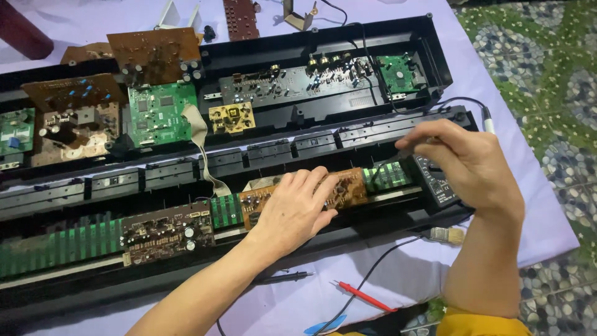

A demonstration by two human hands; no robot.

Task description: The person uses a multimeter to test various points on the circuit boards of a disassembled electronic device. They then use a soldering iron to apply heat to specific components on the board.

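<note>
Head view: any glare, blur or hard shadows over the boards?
Head view: light is even and soft, no glare on the brown circuit board under the left hand; the right hand is sharp; only faint shadows fall on the lilac cloth.

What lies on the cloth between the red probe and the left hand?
In the head view, a black probe lies on the cloth between the red probe and the left hand.

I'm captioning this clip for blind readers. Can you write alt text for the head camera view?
A person's left hand rests flat on a brown circuit board inside an opened long black electronic casing, while the right hand holds a thin tool over it. More circuit boards fill the casing; a red probe and a small brush lie on the lilac cloth.
</note>
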